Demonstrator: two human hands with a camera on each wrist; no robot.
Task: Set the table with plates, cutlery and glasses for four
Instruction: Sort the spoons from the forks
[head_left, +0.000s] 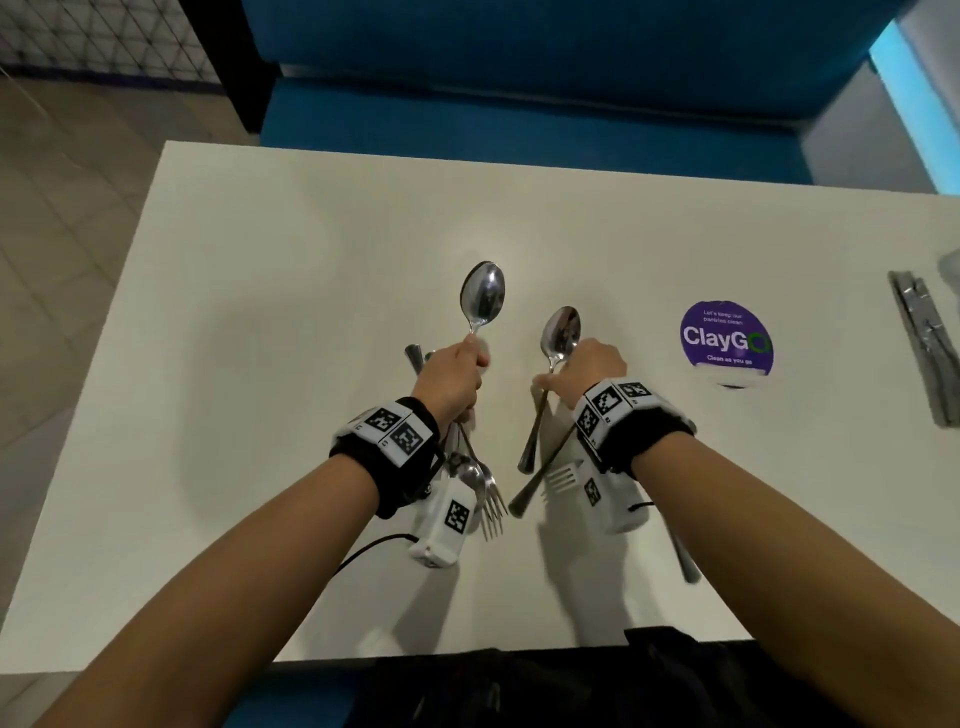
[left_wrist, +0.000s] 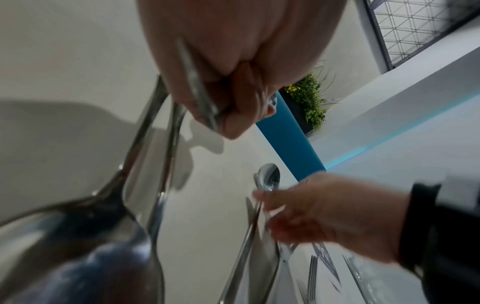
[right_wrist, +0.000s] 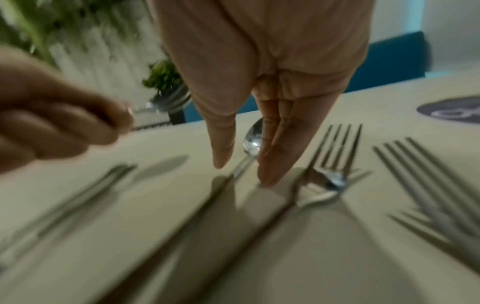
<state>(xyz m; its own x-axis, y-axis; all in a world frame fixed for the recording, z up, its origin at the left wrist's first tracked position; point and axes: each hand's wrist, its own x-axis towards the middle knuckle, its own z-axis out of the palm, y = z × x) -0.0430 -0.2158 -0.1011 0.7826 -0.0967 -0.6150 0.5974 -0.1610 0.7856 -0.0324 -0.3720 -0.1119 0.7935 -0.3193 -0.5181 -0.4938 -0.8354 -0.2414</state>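
Note:
Over the white table (head_left: 249, 322) my left hand (head_left: 470, 364) grips a bundle of steel cutlery: one spoon (head_left: 483, 296) points away from me, and fork tines (head_left: 492, 506) stick out behind the wrist. In the left wrist view the left hand (left_wrist: 228, 102) has its fingers curled round the handles (left_wrist: 153, 131). To its right, my right hand (head_left: 576, 366) pinches a second spoon (head_left: 561, 330) low over the table, with another handle (head_left: 540, 475) crossing it. Its thumb and fingers (right_wrist: 275, 162) point down round that spoon (right_wrist: 253, 142). Two forks (right_wrist: 335, 156) lie beside it.
A round purple ClayGo sticker (head_left: 727, 338) is on the table to the right. Dark grey flat pieces (head_left: 927, 353) lie at the right edge. A blue bench (head_left: 519, 104) runs along the far side, and tiled floor (head_left: 67, 234) is on the left.

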